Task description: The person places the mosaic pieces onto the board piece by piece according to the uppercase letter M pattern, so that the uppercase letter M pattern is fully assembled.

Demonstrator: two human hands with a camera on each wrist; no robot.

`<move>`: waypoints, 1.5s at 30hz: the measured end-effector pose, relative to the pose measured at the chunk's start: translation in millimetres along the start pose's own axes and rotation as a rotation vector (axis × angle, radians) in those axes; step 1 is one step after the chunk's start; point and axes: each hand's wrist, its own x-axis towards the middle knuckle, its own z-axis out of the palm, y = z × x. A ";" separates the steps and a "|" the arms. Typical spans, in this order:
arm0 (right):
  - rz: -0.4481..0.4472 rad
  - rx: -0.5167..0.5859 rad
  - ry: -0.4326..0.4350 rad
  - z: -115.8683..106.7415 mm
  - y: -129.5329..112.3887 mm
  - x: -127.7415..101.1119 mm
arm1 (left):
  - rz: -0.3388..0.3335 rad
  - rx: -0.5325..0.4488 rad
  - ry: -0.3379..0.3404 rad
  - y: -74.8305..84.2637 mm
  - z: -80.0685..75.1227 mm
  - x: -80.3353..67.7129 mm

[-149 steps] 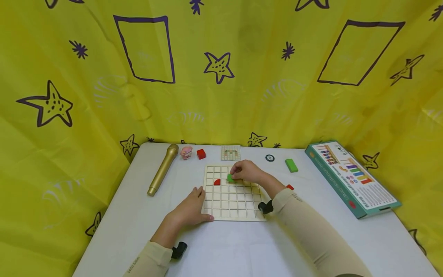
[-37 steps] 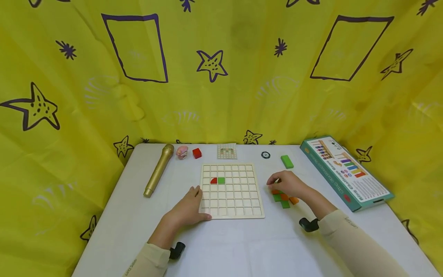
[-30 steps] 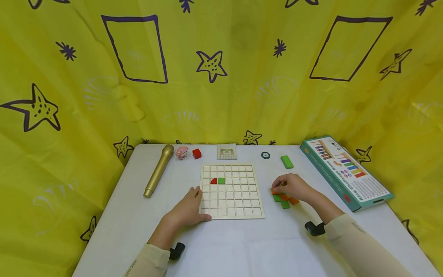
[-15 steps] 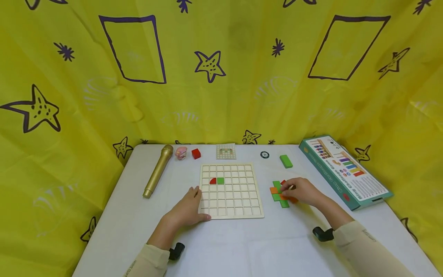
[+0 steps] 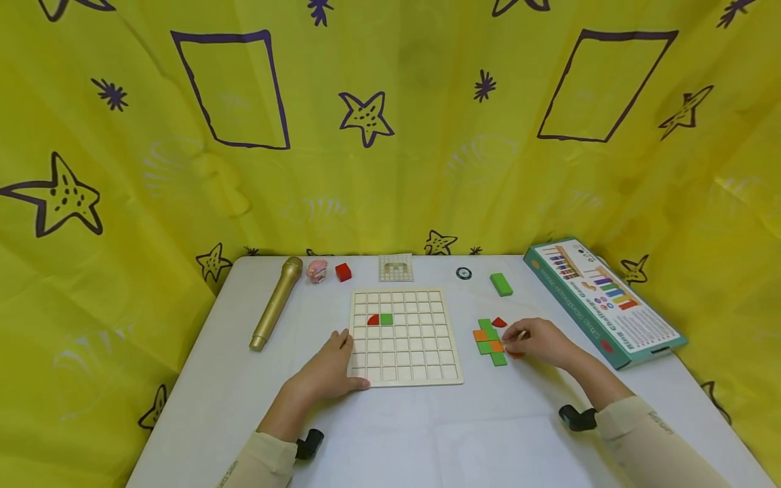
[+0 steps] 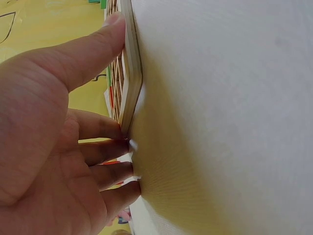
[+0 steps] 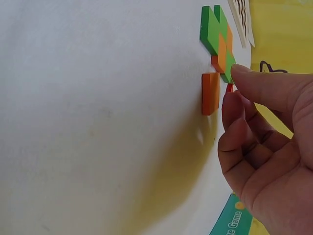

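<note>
A wooden grid board (image 5: 405, 354) lies mid-table, with a red quarter-round tile (image 5: 373, 320) and a green square tile (image 5: 386, 319) side by side in its cells. My left hand (image 5: 327, 369) rests against its near left corner, thumb on the front edge and fairly straight fingers along the left side. To the board's right, my right hand (image 5: 539, 340) hovers over loose green tiles (image 5: 499, 359) and orange tiles (image 5: 481, 335). Its fingers are loosely bent; the right wrist view shows a gap between thumb and index finger. An orange tile (image 7: 210, 94) stands apart, mostly hidden by that hand in the head view.
Another red tile (image 5: 499, 322) lies beyond the loose group. Along the back are a gold microphone (image 5: 276, 305), pink figure (image 5: 316, 271), red block (image 5: 344, 272), pattern card (image 5: 396, 268), round disc (image 5: 464, 273), green block (image 5: 502, 285) and game box (image 5: 604, 301).
The green tile, earlier under my right hand, sits beside the red one on the board. That hand has gone right to the loose tiles and drifted further right across them. My left hand stays.
</note>
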 end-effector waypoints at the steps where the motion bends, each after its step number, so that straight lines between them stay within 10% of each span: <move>1: -0.003 0.004 -0.001 -0.5 0.9 -0.5 | -0.001 -0.001 0.000 -0.3 0.2 0.0; 45: -0.029 0.007 -0.097 -12.3 21.9 -2.1 | -0.005 -0.005 0.002 -1.1 0.7 -0.4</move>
